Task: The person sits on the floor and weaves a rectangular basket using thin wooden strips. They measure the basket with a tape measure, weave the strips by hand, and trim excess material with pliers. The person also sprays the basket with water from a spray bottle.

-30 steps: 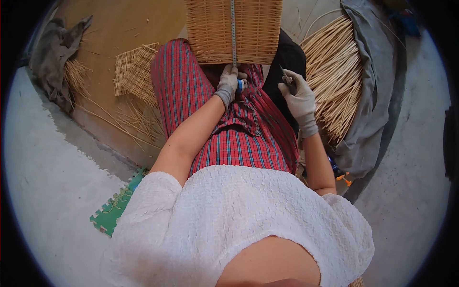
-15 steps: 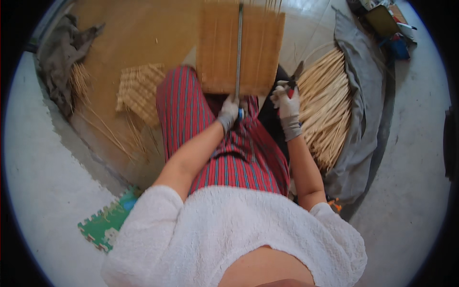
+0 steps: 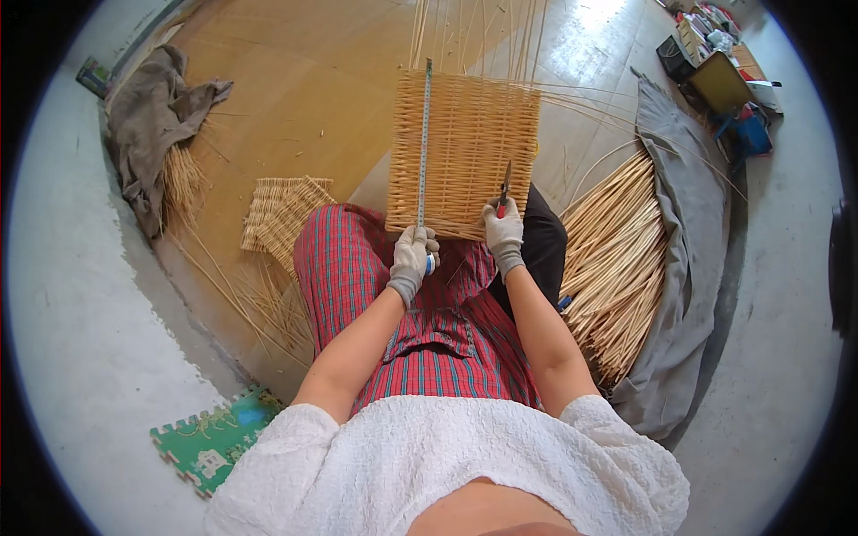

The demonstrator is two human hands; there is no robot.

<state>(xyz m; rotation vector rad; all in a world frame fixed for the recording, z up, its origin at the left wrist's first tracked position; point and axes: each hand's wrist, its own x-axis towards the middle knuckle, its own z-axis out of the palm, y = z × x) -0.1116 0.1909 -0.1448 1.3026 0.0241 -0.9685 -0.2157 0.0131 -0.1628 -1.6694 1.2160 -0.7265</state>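
I stand near and see the woven panel in front of the seated person, its near edge above the red checked cloth of the lap. A measuring tape runs over it, from the near edge to the far edge, closer to the left edge. From the far edge, long canes stick out.

To measure well, I think, the tape should be flat and parallel to the left edge, with its end exactly at the far edge, and the reading taken from straight above. The blade should be away from the tape and from the fingers.

The gloved left hand is closed around the tape's case, just below the near edge. The gloved right hand grips a red-handled cutting tool by the near right corner, blade pointing away from the body. The two hands are apart, both forearms reaching forward.
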